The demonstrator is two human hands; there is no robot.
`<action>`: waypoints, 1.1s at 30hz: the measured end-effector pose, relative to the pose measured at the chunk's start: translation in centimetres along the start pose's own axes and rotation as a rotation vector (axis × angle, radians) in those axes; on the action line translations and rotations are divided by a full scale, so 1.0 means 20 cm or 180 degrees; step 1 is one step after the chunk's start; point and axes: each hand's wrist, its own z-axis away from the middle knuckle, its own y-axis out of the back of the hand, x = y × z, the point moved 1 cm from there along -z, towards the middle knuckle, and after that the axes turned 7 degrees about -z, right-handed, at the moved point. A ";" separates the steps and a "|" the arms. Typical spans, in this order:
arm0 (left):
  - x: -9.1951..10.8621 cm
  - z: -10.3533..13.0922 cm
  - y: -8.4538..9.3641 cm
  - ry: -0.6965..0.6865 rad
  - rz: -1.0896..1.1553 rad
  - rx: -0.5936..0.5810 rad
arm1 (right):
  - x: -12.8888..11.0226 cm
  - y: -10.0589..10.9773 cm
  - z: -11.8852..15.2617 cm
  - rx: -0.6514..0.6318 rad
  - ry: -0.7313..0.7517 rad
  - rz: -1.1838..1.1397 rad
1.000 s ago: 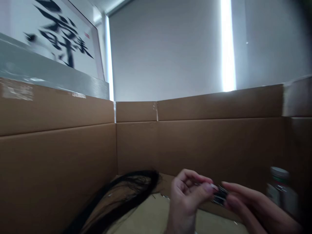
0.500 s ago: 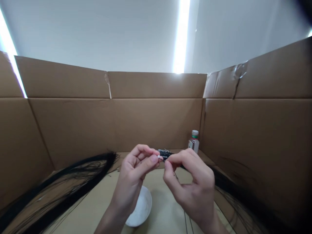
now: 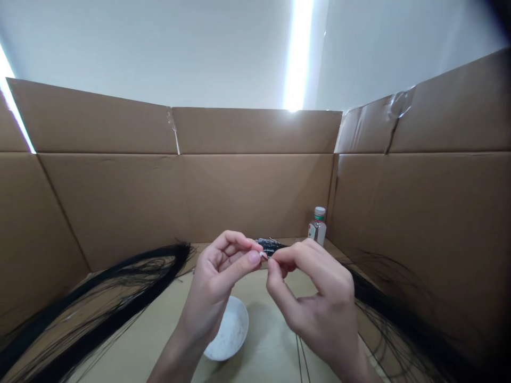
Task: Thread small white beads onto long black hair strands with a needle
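slim bare fingers [image 3: 236,271], bare forearms [image 3: 180,343]

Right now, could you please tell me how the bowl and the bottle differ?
The white bowl is wide and open at the top, while the bottle is narrow and closed with a white cap. The bowl sits nearer, partly behind the left hand; the bottle stands farther back near the cardboard wall, its lower part behind the right hand. Both are upright, and neither is being held.
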 end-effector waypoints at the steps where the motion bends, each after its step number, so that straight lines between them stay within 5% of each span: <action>1: 0.00 0.00 0.00 0.0002 0.0011 0.0002 | 0.00 0.00 0.00 0.0002 -0.0016 -0.0003; 33: 0.00 0.00 0.01 -0.0164 -0.0373 -0.0096 | 0.01 0.01 0.01 -0.0089 0.0063 0.0082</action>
